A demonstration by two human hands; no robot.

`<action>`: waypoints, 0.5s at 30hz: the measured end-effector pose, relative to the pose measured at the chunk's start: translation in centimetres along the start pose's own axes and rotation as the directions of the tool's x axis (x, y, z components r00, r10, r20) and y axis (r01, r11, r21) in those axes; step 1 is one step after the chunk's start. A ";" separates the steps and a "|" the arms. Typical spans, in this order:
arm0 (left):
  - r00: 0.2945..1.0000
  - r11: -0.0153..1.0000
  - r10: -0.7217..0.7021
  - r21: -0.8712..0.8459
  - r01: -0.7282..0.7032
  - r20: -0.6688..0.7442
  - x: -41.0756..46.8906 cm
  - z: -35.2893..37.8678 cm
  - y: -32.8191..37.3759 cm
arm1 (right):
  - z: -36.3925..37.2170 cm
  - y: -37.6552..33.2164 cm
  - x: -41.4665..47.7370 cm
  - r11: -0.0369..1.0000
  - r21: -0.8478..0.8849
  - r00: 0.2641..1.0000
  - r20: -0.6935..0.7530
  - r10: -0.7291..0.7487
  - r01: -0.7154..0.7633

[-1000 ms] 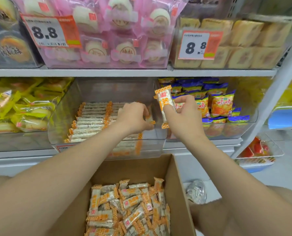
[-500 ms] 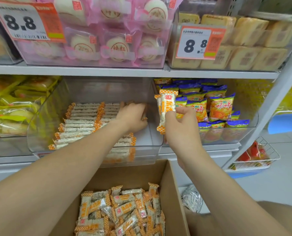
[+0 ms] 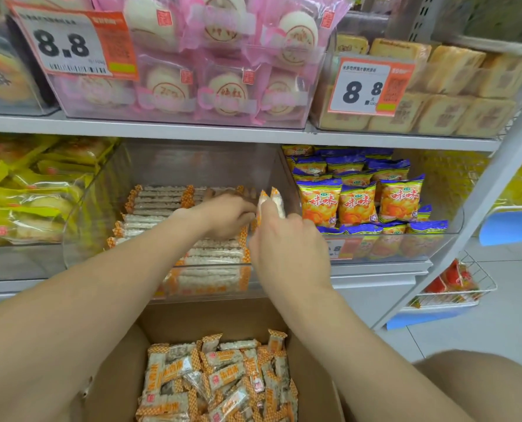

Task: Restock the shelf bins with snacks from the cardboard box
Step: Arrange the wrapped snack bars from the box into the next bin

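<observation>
A clear shelf bin [image 3: 192,159] on the middle shelf holds rows of orange-and-white snack bars [image 3: 159,202]. My left hand [image 3: 223,217] reaches into the bin, its fingers curled over bars at the right end of the rows. Just right of it, my right hand [image 3: 287,242] pinches a couple of the same bars [image 3: 273,199] upright over the bin's right side. Below my forearms stands the open cardboard box [image 3: 211,318], with a loose heap of the same snack bars [image 3: 217,379] in it.
Neighbouring bins hold yellow packs [image 3: 31,193] on the left and blue-and-orange bags [image 3: 357,202] on the right. The upper shelf carries pink pastry packs [image 3: 211,71], tan cakes [image 3: 454,86] and price tags. A wire basket [image 3: 454,287] sits low right above the tiled floor.
My right hand has brought its bars down and left, from in front of the right bin into the clear bin beside my left hand. The left hand stays on the rows.
</observation>
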State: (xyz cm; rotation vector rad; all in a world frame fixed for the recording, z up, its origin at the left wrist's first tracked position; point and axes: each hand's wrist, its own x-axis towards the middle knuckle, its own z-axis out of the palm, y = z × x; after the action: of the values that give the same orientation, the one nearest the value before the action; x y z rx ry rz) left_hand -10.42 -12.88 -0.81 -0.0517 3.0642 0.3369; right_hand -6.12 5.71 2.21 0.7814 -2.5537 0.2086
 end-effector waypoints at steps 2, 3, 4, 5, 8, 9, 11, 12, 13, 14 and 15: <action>0.998 0.999 -0.030 -0.039 0.032 0.054 -0.3 -0.1 0.1 | 0.2 -0.8 1.4 0.993 -0.120 0.997 0.080 -0.006 0.016; 0.996 0.997 -0.056 -0.055 0.060 0.064 -0.5 0.0 0.2 | 0.6 -1.1 2.3 0.994 -0.103 0.992 0.123 -0.026 0.039; 0.997 0.996 -0.055 -0.073 0.060 0.058 -0.5 0.2 0.2 | 0.8 -1.2 3.2 0.994 -0.089 0.984 0.169 -0.051 0.066; 0.997 0.994 -0.053 -0.094 0.058 0.056 -0.4 0.5 -0.1 | 1.4 -1.3 4.2 0.990 -0.098 0.979 0.187 -0.079 0.098; 0.996 0.991 -0.052 -0.120 0.060 0.066 -0.5 0.8 -0.7 | 3.5 -1.7 6.5 0.973 -0.150 0.965 0.223 -0.137 0.173; 0.997 0.990 -0.056 -0.128 0.063 0.060 -0.4 0.9 -1.0 | 4.2 -1.9 7.0 0.974 -0.147 0.962 0.239 -0.133 0.171; 0.998 0.986 -0.052 -0.154 0.057 0.037 -0.2 1.1 -1.2 | 5.6 -1.9 7.5 0.972 -0.169 0.957 0.267 -0.112 0.161; 0.999 0.986 -0.040 -0.159 0.044 0.026 -0.1 1.2 -1.2 | 6.1 -1.8 7.7 0.972 -0.184 0.959 0.267 -0.097 0.150; 0.999 0.986 -0.034 -0.164 0.038 0.023 0.0 1.4 -1.3 | 6.4 -1.7 7.8 0.972 -0.189 0.955 0.285 -0.083 0.141; 0.999 0.985 -0.031 -0.167 0.035 0.026 0.1 1.5 -1.4 | 6.5 -1.6 7.9 0.977 -0.175 0.944 0.325 -0.061 0.123; 0.999 0.984 -0.035 -0.172 0.040 0.032 0.2 1.5 -1.4 | 6.6 -1.6 7.9 0.983 -0.148 0.922 0.384 -0.044 0.108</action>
State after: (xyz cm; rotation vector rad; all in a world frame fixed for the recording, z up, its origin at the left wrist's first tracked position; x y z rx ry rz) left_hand -10.44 -13.96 -2.60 -0.1109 2.9927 0.5939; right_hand -13.55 -1.32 0.13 0.9287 -2.8443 -0.2013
